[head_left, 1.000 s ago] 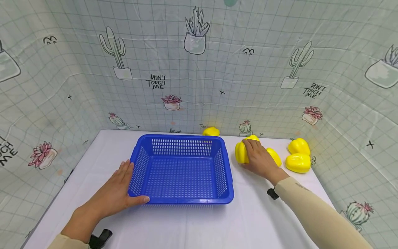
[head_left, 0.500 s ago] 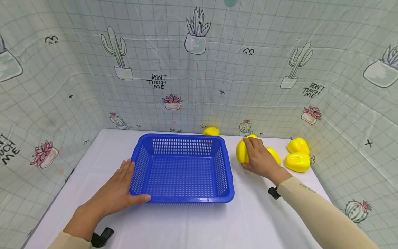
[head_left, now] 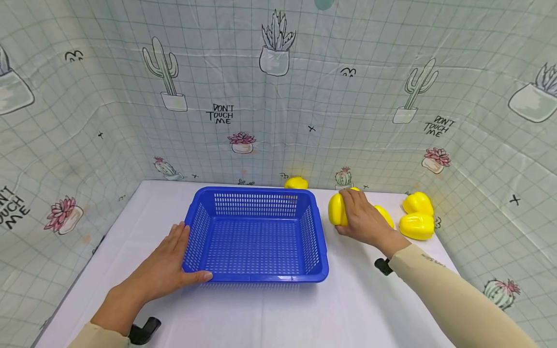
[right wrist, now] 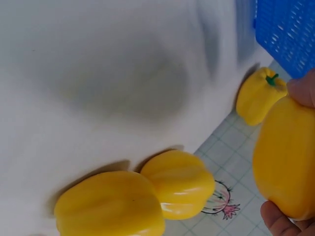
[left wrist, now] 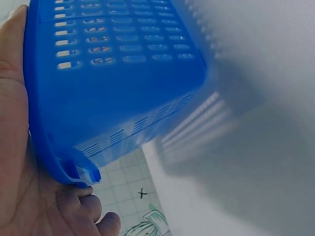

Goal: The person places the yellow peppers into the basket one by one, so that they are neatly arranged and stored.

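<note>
My right hand (head_left: 365, 220) grips a yellow bell pepper (head_left: 337, 210) just right of the basket. In the right wrist view this held pepper (right wrist: 285, 157) sits between thumb and fingertips, off the table, with a soft shadow below. Two more yellow peppers lie behind that hand, one pepper (head_left: 385, 216) partly covered by it. My left hand (head_left: 161, 270) rests with straight fingers along the left side of a blue plastic basket (head_left: 256, 279), its thumb on the front rim. From the left wrist, the palm lies against the rim of the slotted wall (left wrist: 118, 93). Nothing lies inside the basket.
A yellow pepper (head_left: 297, 182) stands behind the basket's back right corner. Two others, a rear pepper (head_left: 417, 203) and a front pepper (head_left: 417, 225), sit at the table's right edge. A printed cloth (head_left: 348, 121) hangs round the white table (head_left: 278, 319).
My right hand and its pepper have shifted only slightly, a little up and then left. The left hand stays at the basket, and the head view drifts marginally.
</note>
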